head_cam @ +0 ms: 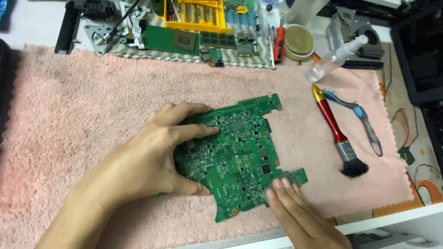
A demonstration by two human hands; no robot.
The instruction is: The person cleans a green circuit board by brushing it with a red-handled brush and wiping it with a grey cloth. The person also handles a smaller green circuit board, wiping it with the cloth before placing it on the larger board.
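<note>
1. The left hand lies spread over the nine o'clock side of the green laptop circuit board, fingers flat on its top face and thumb hooked at its lower edge; it presses and steadies the board more than it grips it.
2. The right hand touches the board's five o'clock corner with straightened fingertips, resting on a small metal part; nothing is clasped.
3. The board lies flat at the middle of a fluffy pink towel on the surface.
4. It looks thin, light and stiff, yet fragile: tiny soldered parts crowd the face. Bare edges and corners seem the safest holds.
5. At three o'clock lie a red-handled brush and a blue-grey toothbrush, just beside each other.
6. At one o'clock lies a clear spray bottle; at twelve, a yellow bit case and a red screwdriver.
</note>
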